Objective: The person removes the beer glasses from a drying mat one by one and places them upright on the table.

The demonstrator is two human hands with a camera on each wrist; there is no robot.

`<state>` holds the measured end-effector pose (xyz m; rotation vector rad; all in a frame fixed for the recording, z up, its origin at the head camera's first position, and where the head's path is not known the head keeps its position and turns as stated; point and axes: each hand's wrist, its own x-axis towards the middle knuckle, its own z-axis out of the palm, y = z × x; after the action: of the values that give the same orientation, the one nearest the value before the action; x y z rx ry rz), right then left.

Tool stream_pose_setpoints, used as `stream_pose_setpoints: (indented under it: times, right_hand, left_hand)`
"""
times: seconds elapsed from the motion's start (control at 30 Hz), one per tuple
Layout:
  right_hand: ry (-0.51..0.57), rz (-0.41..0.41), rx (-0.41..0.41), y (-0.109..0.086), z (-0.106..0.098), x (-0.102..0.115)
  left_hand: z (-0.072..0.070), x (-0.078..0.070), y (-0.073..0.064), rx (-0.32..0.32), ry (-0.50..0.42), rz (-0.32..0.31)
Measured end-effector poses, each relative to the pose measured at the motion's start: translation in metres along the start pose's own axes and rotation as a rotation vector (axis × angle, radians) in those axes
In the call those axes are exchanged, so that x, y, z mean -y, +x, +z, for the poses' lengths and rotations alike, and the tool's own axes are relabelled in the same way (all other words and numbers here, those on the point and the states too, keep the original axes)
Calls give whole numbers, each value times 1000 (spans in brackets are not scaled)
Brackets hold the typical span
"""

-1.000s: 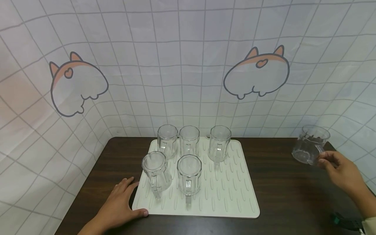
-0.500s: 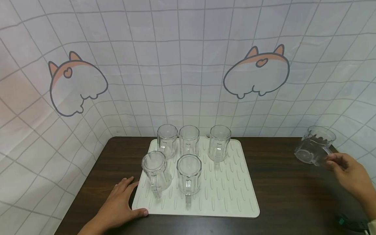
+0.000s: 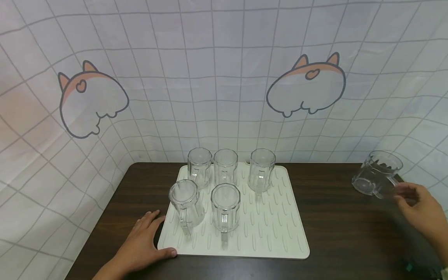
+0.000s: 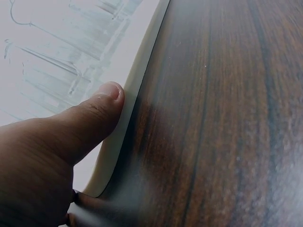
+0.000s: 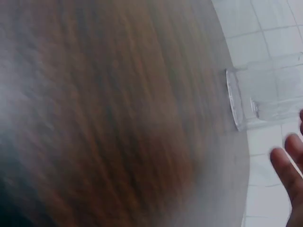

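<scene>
At the right in the head view, my right hand [image 3: 421,208] pinches the handle of a clear glass mug [image 3: 376,175], whose rim leans right in this view. Its fingertips [image 5: 280,157] show at the right of the right wrist view, below the mug's body; the grip itself is out of that frame. My left hand [image 3: 138,243] rests at the near left corner of a white ribbed mat [image 3: 276,233], thumb [image 4: 102,101] on the mat's front rim, other fingers spread on the table. Several glass mugs [image 3: 225,206] stand on the mat with handles toward me.
The dark wood table [image 3: 336,229] runs under the mat and past it on both sides. A white grid-patterned curtain [image 3: 227,97] hangs along the back and sides. A small dark object with a green part [image 3: 409,266] lies low at the right.
My right hand has moved a little to the right, the glass mug shifting and turning slightly with it. The left hand, the mat and the mugs on it stay where they were.
</scene>
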<state>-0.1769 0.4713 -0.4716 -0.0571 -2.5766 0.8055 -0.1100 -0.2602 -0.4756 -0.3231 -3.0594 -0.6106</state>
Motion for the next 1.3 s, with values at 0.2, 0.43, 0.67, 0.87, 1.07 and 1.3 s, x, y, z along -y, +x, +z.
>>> stream_pose_setpoints:
  times: [0.2,0.43,0.67,0.87,1.07,1.3]
  right_hand:
    - [77,102,-199,-2,-7,25]
    - [103,-14,-281,-9,0,70]
    - [184,-245,-168,-19,17,105]
    - [300,-408,-26,-28,40,142]
    - [340,-415,79,-37,59,175]
    - [424,-437,164,-47,79,206]
  left_hand:
    - [0,0,1,2,3,3]
    - [-2,-1,1,-3,11,6]
    - [-1,0,2,-13,19,18]
    - [0,1,2,-10,18,23]
    - [1,1,2,-5,26,12]
    - [0,0,2,4,22,2]
